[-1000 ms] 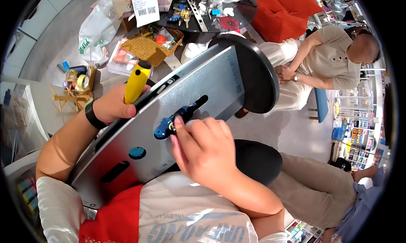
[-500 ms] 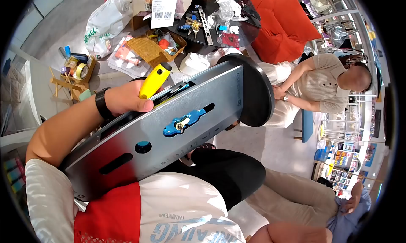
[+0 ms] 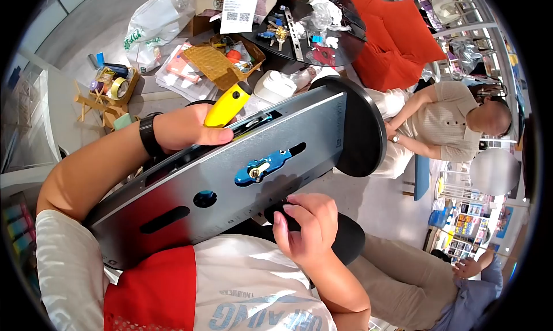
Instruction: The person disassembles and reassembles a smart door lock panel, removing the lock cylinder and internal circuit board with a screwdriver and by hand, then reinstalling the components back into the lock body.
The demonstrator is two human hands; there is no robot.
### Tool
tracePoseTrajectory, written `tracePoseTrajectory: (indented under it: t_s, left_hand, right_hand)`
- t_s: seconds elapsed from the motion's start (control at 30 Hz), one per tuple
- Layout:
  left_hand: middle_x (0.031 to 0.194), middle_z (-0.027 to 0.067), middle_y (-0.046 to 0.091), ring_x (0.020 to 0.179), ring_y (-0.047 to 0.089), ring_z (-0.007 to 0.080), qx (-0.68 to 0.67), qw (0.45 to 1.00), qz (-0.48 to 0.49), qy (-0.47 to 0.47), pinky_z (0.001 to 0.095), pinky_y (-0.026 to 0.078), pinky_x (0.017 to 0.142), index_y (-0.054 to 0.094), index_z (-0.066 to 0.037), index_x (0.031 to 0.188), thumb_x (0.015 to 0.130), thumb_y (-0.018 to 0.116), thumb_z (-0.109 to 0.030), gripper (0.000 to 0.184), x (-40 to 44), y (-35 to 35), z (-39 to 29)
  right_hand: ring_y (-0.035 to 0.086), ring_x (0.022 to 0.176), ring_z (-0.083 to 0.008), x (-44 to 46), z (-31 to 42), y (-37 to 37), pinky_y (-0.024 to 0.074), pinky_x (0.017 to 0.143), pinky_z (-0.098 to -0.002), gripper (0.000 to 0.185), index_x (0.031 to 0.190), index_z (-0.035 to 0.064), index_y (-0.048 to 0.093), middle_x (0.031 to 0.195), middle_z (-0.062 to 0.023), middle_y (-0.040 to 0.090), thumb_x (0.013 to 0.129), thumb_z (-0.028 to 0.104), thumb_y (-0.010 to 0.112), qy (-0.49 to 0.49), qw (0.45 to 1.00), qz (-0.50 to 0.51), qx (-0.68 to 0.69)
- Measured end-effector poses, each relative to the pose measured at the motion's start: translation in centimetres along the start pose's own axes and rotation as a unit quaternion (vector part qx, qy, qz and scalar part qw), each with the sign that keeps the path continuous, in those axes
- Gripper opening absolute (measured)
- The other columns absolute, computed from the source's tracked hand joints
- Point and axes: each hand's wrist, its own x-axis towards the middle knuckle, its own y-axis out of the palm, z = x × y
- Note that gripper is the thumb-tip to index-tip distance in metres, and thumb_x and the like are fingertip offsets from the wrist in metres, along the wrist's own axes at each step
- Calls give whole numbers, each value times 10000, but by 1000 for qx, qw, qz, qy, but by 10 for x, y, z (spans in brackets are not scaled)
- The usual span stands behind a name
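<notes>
A long grey metal housing [image 3: 242,204] slants across my lap, with slots, a round hole and a black disc [image 3: 357,126] on its far end. In its upper slot sits a blue fitting [image 3: 271,165] with a brass-coloured piece through it. My left hand [image 3: 193,128], wearing a black wristband, grips a tool with a yellow handle [image 3: 226,106] and black cap; its working end is hidden. That hand's thumb lies on the housing's upper edge. Below the housing's lower edge, my right hand [image 3: 311,224] is raised with bent fingers apart, nothing visible in it.
A black table [image 3: 340,52] holds keys, a metal strip and crumpled plastic. Nearby are a wicker basket [image 3: 210,66], a white bag [image 3: 161,26] and a tool box [image 3: 118,89]. A seated person [image 3: 443,115] faces me; another person's legs [image 3: 403,273] are at right.
My right hand has risen from the lower right edge to beside the housing. The view has shifted slightly; my left hand keeps its grip on the yellow-handled tool.
</notes>
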Motion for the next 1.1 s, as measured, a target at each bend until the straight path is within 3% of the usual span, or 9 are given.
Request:
tracePoseTrajectory:
  t_s: [0.03, 0.13, 0.27, 0.3, 0.4, 0.5, 0.57, 0.93, 1.1]
  left_hand:
    - [1124, -5, 620, 1022, 547, 69, 7, 1000, -12, -12, 253, 462, 922, 581, -40, 1271, 954, 757, -341, 471, 0, 1, -1]
    - [1073, -19, 635, 993, 548, 56, 39, 998, -42, -32, 251, 468, 876, 608, -54, 1222, 965, 746, -308, 387, -1, 1, -4]
    - [1010, -25, 662, 908, 572, 52, -11, 1000, -2, -13, 255, 483, 784, 637, -47, 1179, 950, 761, -304, 365, 2, 0, -2]
    - [975, -22, 685, 852, 585, 50, -5, 1000, -11, -14, 249, 482, 747, 669, -27, 1146, 948, 761, -301, 350, 2, 2, -4]
    - [980, -50, 605, 895, 520, 43, 11, 999, 8, -35, 242, 456, 791, 594, -51, 1161, 919, 758, -257, 357, 8, -3, -1]
    - [908, -53, 622, 848, 527, 44, -1, 999, 25, -38, 256, 465, 753, 638, -41, 1053, 914, 764, -250, 282, 10, -4, -2]
    - [935, 1, 714, 820, 608, 64, -19, 999, 37, 0, 264, 501, 719, 713, 12, 1099, 927, 762, -241, 310, 10, -1, -2]
    - [924, 38, 720, 751, 641, 94, 22, 996, 12, -88, 289, 520, 650, 709, 15, 1115, 884, 805, -299, 401, 19, -3, 2]
    - [988, 69, 733, 842, 647, 131, 16, 999, 31, -39, 316, 531, 765, 699, 32, 1146, 884, 804, -244, 395, 18, 0, 0]
  right_hand:
    - [622, 826, -274, 8, 3, 3, 495, 746, -380, 315, 1034, 62, 691, 988, -63, 655, 759, 92, 841, -47, 998, -30, -25]
    - [606, 819, -242, 27, -1, 15, 456, 748, -357, 334, 1033, 74, 703, 1010, -49, 645, 750, 142, 866, -22, 998, 16, -60]
    - [594, 802, -220, 37, -4, 24, 417, 719, -351, 304, 976, 98, 717, 937, -33, 633, 731, 168, 884, -33, 998, 13, -54]
    - [586, 789, -223, 38, -2, 26, 406, 706, -354, 283, 954, 97, 704, 915, -33, 623, 739, 162, 875, -29, 998, 17, -53]
    - [560, 747, -232, 43, 5, 27, 373, 670, -366, 228, 888, 95, 659, 850, -39, 584, 763, 146, 843, -13, 997, 41, -66]
    - [509, 682, -261, 53, 9, 31, 334, 635, -388, 184, 808, 89, 577, 767, -68, 509, 804, 111, 759, -1, 991, 78, -110]
    - [513, 685, -269, 57, 13, 29, 344, 636, -392, 180, 801, 79, 570, 770, -77, 512, 799, 100, 749, 10, 986, 116, -117]
    - [549, 710, -284, 56, 16, 27, 391, 642, -408, 171, 830, 60, 567, 790, -84, 535, 810, 54, 737, 32, 988, 116, -99]
    - [563, 714, -314, 61, 23, 23, 409, 651, -422, 144, 851, 54, 578, 817, -99, 566, 830, 31, 719, 39, 981, 147, -121]
